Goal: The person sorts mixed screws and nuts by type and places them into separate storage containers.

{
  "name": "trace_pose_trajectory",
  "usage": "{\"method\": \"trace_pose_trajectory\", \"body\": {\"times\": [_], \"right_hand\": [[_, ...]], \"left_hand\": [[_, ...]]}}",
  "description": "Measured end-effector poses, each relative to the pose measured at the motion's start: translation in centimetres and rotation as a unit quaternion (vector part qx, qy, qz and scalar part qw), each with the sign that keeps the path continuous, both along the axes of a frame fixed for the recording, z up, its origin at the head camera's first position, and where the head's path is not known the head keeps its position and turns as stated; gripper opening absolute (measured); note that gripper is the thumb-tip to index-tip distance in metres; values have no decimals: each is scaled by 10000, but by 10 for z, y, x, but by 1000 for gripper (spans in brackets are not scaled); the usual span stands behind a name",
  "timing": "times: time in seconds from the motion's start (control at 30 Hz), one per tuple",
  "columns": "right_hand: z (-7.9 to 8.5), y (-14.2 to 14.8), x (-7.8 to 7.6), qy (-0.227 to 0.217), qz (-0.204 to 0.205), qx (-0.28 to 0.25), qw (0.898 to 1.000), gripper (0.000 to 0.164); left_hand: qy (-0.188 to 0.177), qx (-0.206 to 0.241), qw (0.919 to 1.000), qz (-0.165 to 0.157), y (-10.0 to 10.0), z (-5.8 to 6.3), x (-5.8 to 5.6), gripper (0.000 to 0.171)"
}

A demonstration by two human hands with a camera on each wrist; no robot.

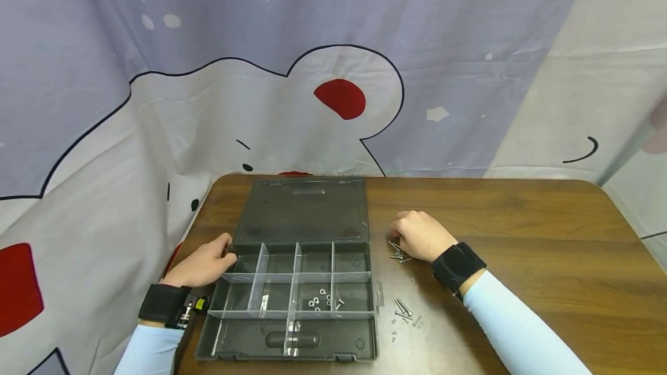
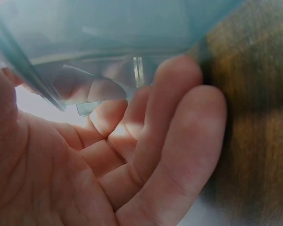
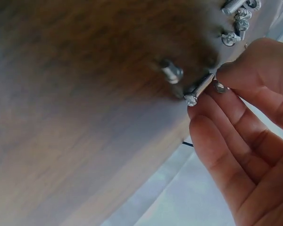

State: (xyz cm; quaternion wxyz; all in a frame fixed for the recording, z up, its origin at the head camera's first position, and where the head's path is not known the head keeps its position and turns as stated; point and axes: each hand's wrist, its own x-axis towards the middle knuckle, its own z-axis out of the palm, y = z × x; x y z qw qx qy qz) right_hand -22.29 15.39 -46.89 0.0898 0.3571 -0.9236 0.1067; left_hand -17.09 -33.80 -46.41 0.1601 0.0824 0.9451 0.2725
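Observation:
A grey clear plastic compartment box [image 1: 245,334] lies on the table with its lid [image 1: 307,213] folded back. My left hand [image 1: 200,262] grips the box's left side near the hinge, thumb at the rim and fingers curled against the outer wall. Several white-looking nuts [image 1: 315,301] and a small screw [image 1: 340,304] sit in the middle-row compartments. Right of the box, my right hand [image 1: 422,233] is low over a pile of screws [image 1: 398,256]. In the right wrist view, thumb and fingers pinch a silver screw [image 3: 200,89], with another screw head [image 3: 220,87] by the fingers.
A second group of screws [image 1: 403,309] and tiny pieces [image 1: 394,335] lies beside the box's right edge. The wooden table [image 1: 547,236] extends far to the right. Behind it hangs a patterned curtain [image 1: 443,74].

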Motion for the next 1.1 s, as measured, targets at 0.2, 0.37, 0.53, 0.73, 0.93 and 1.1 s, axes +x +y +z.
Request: {"method": "trace_pose_trajectory", "body": {"times": [0.2,0.37,0.53,0.73,0.93,1.1], "right_hand": [[6,-1,4,-5,-1,-303,9995,20],[22,-12,17,-99,232,-885,9958,22],[43,-30,37,-37,851,-1360,9870,20],[65,-50,59,111,1536,-1514,9764,21],[78,-62,78,364,1938,-1423,9700,22],[85,-68,87,491,2114,-1384,9663,22]], "left_hand": [[-16,-1,10000,6,0,-1,0,16],[-26,-25,10000,16,0,-1,0,16],[0,-39,10000,29,0,-1,0,16],[-22,-27,10000,49,0,-1,-1,16],[-17,-24,10000,48,0,0,0,16],[10,-43,10000,40,1,1,0,16]]}}
